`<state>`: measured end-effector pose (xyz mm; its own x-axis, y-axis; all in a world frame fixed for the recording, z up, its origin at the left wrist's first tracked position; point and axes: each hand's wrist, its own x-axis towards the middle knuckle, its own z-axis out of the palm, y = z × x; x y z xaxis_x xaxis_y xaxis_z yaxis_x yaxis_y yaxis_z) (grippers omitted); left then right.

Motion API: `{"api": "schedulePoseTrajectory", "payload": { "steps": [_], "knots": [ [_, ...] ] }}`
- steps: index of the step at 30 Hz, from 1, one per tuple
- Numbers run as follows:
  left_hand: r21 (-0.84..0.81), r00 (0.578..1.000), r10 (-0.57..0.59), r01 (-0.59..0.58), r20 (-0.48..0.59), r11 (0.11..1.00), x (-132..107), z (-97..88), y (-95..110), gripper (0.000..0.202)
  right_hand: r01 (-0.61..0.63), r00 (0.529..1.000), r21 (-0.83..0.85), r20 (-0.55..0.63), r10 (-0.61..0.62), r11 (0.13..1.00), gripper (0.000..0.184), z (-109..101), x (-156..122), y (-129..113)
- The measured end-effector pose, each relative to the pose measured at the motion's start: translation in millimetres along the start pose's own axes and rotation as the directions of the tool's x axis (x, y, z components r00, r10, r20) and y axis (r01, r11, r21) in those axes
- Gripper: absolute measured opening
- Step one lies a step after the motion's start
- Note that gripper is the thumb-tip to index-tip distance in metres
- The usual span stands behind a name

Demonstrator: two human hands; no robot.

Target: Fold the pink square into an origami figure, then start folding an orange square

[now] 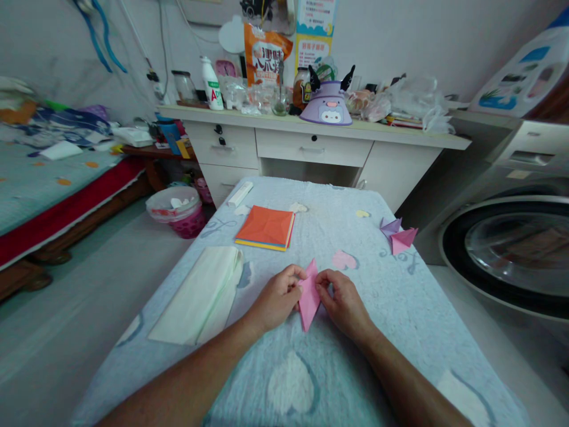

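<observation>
A folded pink paper, kite-shaped with a point toward me, lies on the light blue cloth-covered table. My left hand pinches its left edge with curled fingers. My right hand pinches its right edge near the top. Both hands rest on the cloth.
A stack of coloured paper squares, orange on top, lies further back. Two folded paper pieces, purple and pink, sit at the right. A white folded cloth lies left. A desk, a bed and a washing machine surround the table.
</observation>
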<state>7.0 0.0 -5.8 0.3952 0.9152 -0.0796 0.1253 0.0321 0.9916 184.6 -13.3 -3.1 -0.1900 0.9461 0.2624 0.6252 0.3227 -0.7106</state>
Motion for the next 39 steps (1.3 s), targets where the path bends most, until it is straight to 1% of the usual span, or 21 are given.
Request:
{"api": "schedulePoseTrajectory", "payload": {
  "steps": [3, 5, 7, 11, 14, 18, 20, 23, 26, 29, 34, 36, 39],
  "knots": [
    [0.228, 0.995, 0.088, -0.076, -0.044, 0.971, -1.4, -0.4, -1.8, 0.02, 0.022, 0.999, -0.097, 0.027, -0.019, 0.995, 0.009, -0.8, 1.2, -1.1],
    [0.37, 0.989, 0.137, -0.106, -0.058, 0.923, -2.5, -0.9, -1.9, 0.022, 0.023, 0.999, -0.118, 0.043, -0.018, 0.993, 0.01, -0.6, 1.7, -1.4],
    [0.478, 0.983, 0.176, -0.127, -0.057, 0.869, -3.4, -1.4, -1.3, 0.025, 0.021, 0.999, -0.126, 0.045, -0.015, 0.992, 0.012, 0.0, 1.5, -1.2],
    [0.636, 0.963, 0.265, -0.178, -0.044, 0.751, -4.8, -2.4, 1.2, 0.028, 0.0, 0.998, -0.132, 0.055, 0.007, 0.991, 0.015, 1.7, 0.6, 0.2],
    [0.704, 0.949, 0.315, -0.211, -0.02, 0.678, -5.4, -3.8, 3.0, 0.026, 0.002, 0.998, -0.192, 0.063, 0.01, 0.981, 0.014, 3.4, 0.3, 2.1],
    [0.728, 0.947, 0.318, -0.246, 0.041, 0.64, -5.0, -6.6, 2.4, 0.023, 0.027, 0.997, -0.251, 0.081, -0.006, 0.968, 0.016, 4.2, -0.2, 2.8],
    [0.724, 0.951, 0.3, -0.258, 0.073, 0.64, -4.4, -8.1, 1.7, 0.023, 0.05, 0.994, -0.246, 0.111, -0.023, 0.968, 0.023, 3.0, -1.1, 1.4],
    [0.707, 0.954, 0.282, -0.267, 0.099, 0.655, -3.8, -10.3, 1.6, 0.029, 0.076, 0.987, -0.233, 0.158, -0.04, 0.97, 0.037, -0.7, -2.9, -1.7],
    [0.696, 0.956, 0.267, -0.272, 0.119, 0.665, -3.5, -12.6, 1.5, 0.037, 0.094, 0.977, -0.206, 0.206, -0.051, 0.974, 0.042, -5.1, -4.1, -4.0],
    [0.7, 0.957, 0.257, -0.274, 0.133, 0.659, -3.8, -15.0, 1.0, 0.041, 0.097, 0.968, -0.19, 0.247, -0.048, 0.977, 0.042, -9.3, -3.9, -5.3],
    [0.694, 0.955, 0.253, -0.287, 0.155, 0.66, -4.8, -18.2, 3.0, 0.038, 0.099, 0.958, -0.169, 0.284, -0.048, 0.981, 0.04, -14.8, -2.8, -5.3],
    [0.688, 0.957, 0.246, -0.282, 0.153, 0.668, -4.5, -18.6, 4.1, 0.035, 0.1, 0.958, -0.158, 0.283, -0.052, 0.982, 0.036, -15.1, -2.5, -4.5],
    [0.666, 0.96, 0.243, -0.272, 0.139, 0.694, -2.8, -17.9, 4.5, 0.028, 0.086, 0.967, -0.153, 0.251, -0.046, 0.984, 0.024, -13.0, -2.2, -3.5]
  ]
}}
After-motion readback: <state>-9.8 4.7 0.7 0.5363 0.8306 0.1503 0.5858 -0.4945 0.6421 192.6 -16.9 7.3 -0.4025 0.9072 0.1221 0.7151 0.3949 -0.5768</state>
